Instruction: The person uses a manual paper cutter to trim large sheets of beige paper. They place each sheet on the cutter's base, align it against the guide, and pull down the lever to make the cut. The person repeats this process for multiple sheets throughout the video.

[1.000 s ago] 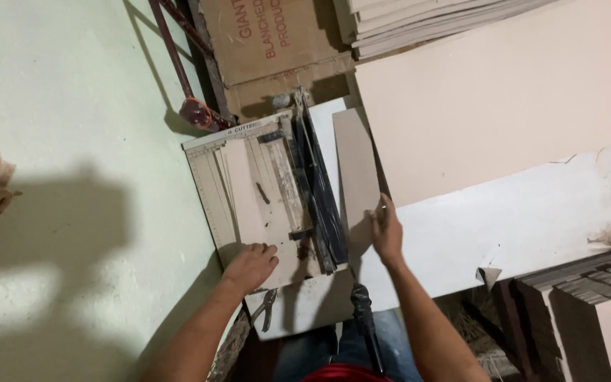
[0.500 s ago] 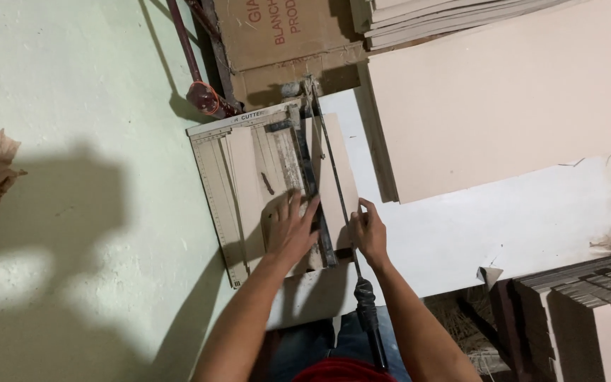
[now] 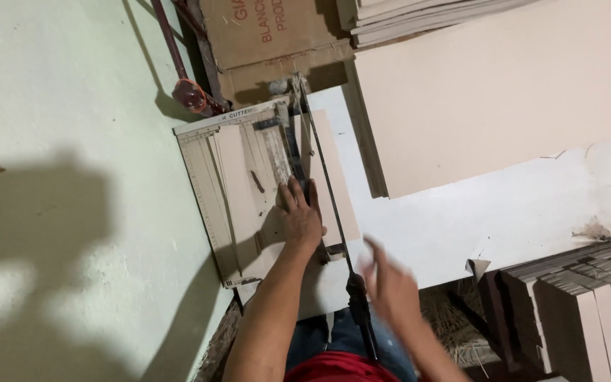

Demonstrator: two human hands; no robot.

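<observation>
A lever paper cutter point(image 3: 213, 177) lies on the pale green floor, its long dark blade arm point(image 3: 323, 177) running toward me with a black handle point(image 3: 358, 297). A beige card strip point(image 3: 334, 184) lies under the blade, sticking out to the right. My left hand point(image 3: 300, 216) presses flat on the cutter's clamp bar beside the blade. My right hand point(image 3: 390, 283) is blurred, fingers spread, holding nothing, just right of the black handle.
A large beige board point(image 3: 503, 92) lies to the right on a white sheet point(image 3: 461, 219). Stacked cardboard pieces point(image 3: 588, 297) stand at lower right. A brown carton point(image 3: 277, 35) and a red-tipped metal bar point(image 3: 189, 92) sit beyond the cutter.
My left hand slid from the cutter's near edge up onto the clamp bar. My right hand left the card strip and pulled back toward the blade handle.
</observation>
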